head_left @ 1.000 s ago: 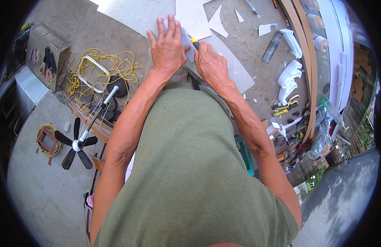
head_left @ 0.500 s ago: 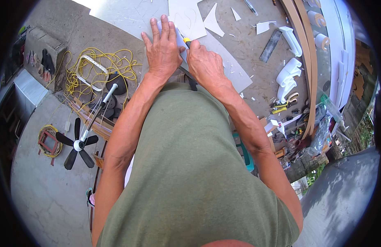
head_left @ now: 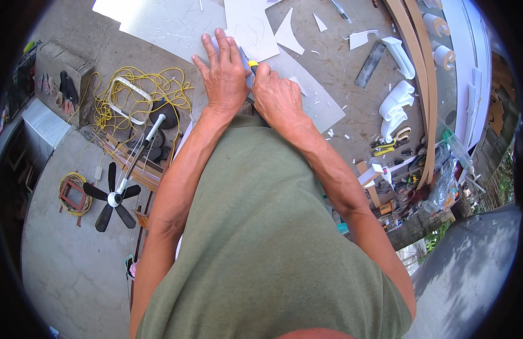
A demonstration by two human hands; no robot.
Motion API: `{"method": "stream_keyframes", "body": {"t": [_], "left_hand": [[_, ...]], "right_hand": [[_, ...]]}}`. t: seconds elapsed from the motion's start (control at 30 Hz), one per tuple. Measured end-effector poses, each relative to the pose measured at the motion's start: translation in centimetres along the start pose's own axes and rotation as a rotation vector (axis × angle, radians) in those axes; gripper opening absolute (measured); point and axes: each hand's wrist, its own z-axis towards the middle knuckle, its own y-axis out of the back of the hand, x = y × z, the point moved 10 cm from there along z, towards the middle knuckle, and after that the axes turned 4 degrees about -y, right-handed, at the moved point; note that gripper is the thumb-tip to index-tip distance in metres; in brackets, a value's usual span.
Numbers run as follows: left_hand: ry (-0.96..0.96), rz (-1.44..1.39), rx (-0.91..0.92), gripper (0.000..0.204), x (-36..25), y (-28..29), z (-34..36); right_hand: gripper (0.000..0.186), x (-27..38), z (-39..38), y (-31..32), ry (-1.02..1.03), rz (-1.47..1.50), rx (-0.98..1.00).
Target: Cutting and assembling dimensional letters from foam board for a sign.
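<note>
A rough grey concrete floor (head_left: 340,62) lay in sunlight, scattered with white offcuts and tools. On it a large pale grey sheet (head_left: 165,25) was spread flat, and a smaller white cut panel (head_left: 250,28) lay on top of it. The left hand (head_left: 222,76) was pressed palm down with fingers spread on the sheet, touching the panel's lower edge. Just beside it the right hand (head_left: 277,97) was closed in a fist around a yellow-handled utility knife (head_left: 252,65), whose tip met the sheet between the two hands; the blade itself was hidden by the fingers. The person's green-shirted torso blocked the near part of the sheet from view. To the left sat a tangle of yellow cord (head_left: 143,93) and, nearer the person, a black-bladed fan with a white hub (head_left: 113,198). To the right were curled white plastic strips (head_left: 398,104), a dark flat bar (head_left: 370,64), yellow-handled pliers (head_left: 388,147) and long curved brown wooden strips (head_left: 419,68), all well apart from the hands.
</note>
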Motion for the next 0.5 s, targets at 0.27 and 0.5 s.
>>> {"method": "stream_keyframes", "body": {"t": [0.27, 0.5], "left_hand": [[-0.006, -0.025, 0.001, 0.083, -0.32, 0.13, 0.11], [-0.002, 0.053, 0.004, 0.085, -0.08, -0.32, 0.02]], "right_hand": [[0.023, -0.18, -0.31, -0.02, -0.007, -0.022, -0.001], [0.026, -0.10, -0.71, 0.16, -0.018, -0.040, -0.010]]}}
